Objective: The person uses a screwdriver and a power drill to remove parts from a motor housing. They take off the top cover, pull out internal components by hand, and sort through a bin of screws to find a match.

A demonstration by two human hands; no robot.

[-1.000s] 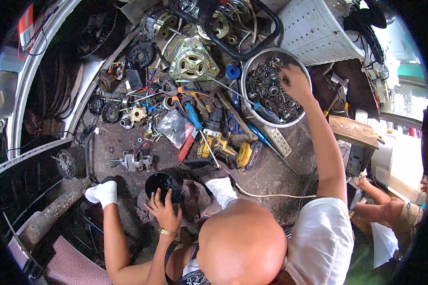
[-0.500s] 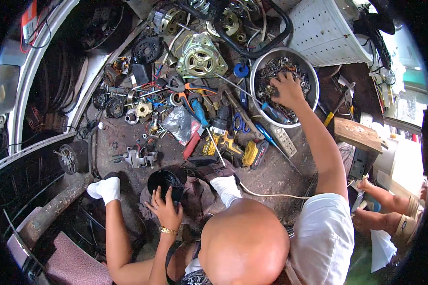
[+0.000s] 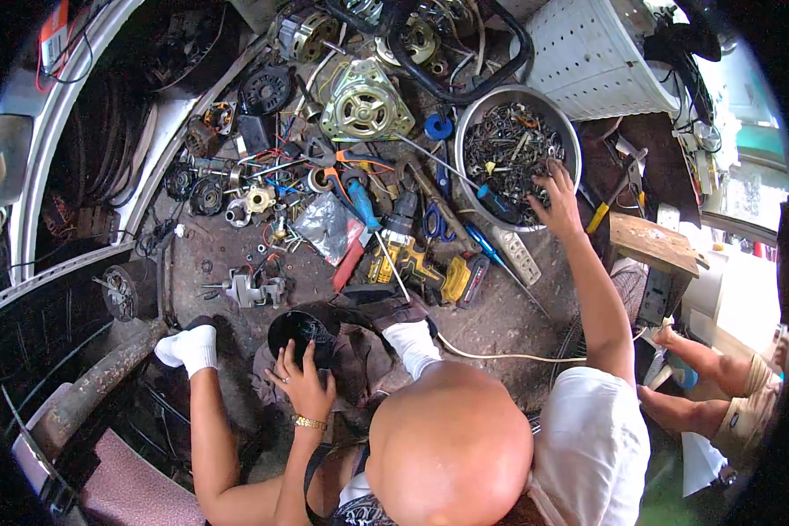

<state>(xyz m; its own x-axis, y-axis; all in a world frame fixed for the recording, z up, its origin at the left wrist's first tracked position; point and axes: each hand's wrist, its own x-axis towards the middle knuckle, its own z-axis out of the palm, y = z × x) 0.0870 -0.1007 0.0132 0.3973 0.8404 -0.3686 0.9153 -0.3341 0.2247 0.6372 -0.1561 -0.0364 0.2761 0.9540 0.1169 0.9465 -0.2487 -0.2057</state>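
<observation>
Everywhere tool-littered concrete floor (image 3: 500, 316); right hand (image 3: 554, 200) spread in metal bowl (image 3: 570, 140), left hand (image 3: 302, 381) spread on black round part (image 3: 296, 331).

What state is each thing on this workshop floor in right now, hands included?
Left hand: resting on the black round part, fingers spread.
Right hand: reaching into the metal bowl, fingers among the small parts.
Metal bowl: upright, full of small hardware.
Yellow cordless drill: lying on its side.
Blue-handled screwdriver: lying flat.

Bare floor (image 3: 500, 316) lies open beside the cordless drill (image 3: 416, 254); scattered tools (image 3: 324, 188) crowd the rest.
</observation>
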